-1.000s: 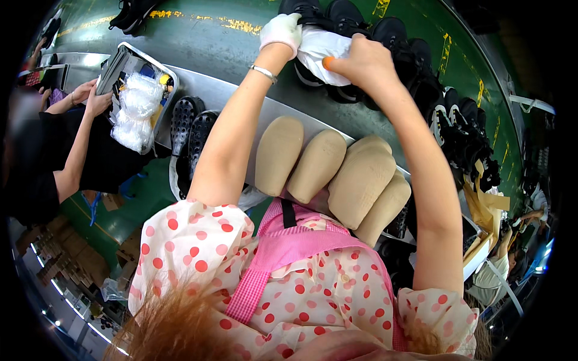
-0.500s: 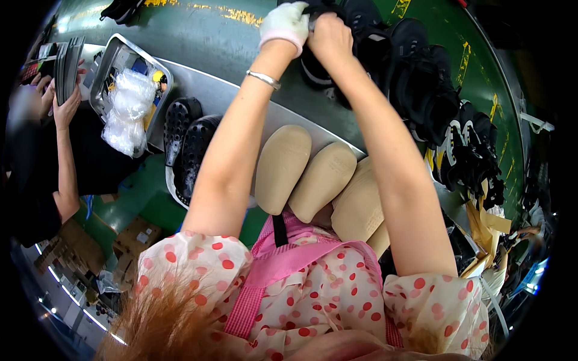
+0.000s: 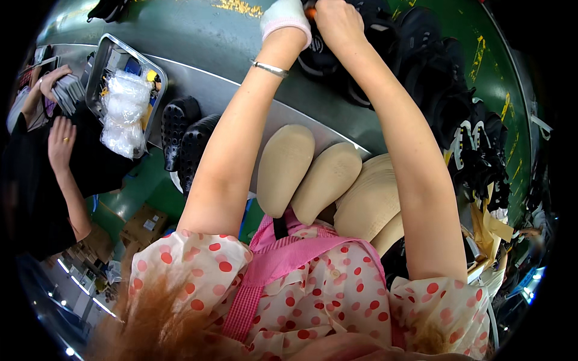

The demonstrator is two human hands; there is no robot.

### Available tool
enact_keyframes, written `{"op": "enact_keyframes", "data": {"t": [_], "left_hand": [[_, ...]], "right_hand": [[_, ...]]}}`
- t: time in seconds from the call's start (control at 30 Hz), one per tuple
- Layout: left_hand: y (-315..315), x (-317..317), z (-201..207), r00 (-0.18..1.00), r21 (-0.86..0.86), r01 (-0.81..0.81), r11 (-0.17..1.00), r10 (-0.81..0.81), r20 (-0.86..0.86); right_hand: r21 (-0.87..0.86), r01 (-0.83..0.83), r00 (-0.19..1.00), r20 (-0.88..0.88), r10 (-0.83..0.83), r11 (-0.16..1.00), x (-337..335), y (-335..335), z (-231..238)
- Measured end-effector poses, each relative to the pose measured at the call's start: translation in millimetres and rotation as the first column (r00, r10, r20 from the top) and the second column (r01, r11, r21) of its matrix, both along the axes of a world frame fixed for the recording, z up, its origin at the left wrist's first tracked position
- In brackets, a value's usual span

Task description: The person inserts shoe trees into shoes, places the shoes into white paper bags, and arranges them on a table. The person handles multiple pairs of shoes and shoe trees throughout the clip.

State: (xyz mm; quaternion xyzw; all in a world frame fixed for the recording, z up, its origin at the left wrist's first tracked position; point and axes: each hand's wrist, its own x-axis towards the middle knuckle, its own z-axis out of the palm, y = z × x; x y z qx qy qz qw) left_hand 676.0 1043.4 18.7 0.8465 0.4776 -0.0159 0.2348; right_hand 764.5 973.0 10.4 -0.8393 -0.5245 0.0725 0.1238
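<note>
Both my arms reach forward to the top edge of the view. My left hand (image 3: pixel 282 19), in a white glove, is partly cut off there, and its fingers do not show. Beside it my bare right hand (image 3: pixel 340 25) is closed, with its fingers curled. A small orange piece (image 3: pixel 310 12) shows between the two hands; what it belongs to is hidden. Just below the hands sits a black shoe (image 3: pixel 317 60), partly covered by my right wrist. More black shoes (image 3: pixel 415 39) stand in a row to the right of my right hand.
Beige shoe-form pieces (image 3: pixel 286 165) lie close to my body at the metal bench edge (image 3: pixel 241 90). Black perforated shoe-shaped pieces (image 3: pixel 180 123) are left of my arm. A metal tray (image 3: pixel 158 99) holds clear plastic bags (image 3: pixel 127 99). A co-worker's hand (image 3: pixel 61 141) is at far left.
My hands have moved slightly up, and the left one is now partly out of view. An orange piece has appeared between them. The co-worker's hand has dropped from the grey stack.
</note>
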Motion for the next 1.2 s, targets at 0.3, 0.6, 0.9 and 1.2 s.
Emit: {"op": "enact_keyframes", "data": {"t": [0.3,0.6,0.9,1.2], "left_hand": [[-2,-18,26,0.833,0.116,0.090,0.989,-0.139,0.535],[-7,16,-22,0.716,-0.932,0.005,0.363,0.650,0.257],[-18,9,-69,0.096,-0.908,0.295,0.297,0.936,0.337],[-125,-59,63,0.734,-0.279,0.302,0.911,-0.035,0.679]], "right_hand": [[0.176,-0.023,0.988,-0.147,0.049,0.984,15,-19,31],[-0.035,-0.098,0.987,-0.131,0.092,0.995,-39,-98,63],[0.137,0.019,0.941,-0.338,0.029,0.990,-50,-92,45],[-0.431,0.042,0.948,-0.269,-0.173,0.902,-100,-249,98]]}}
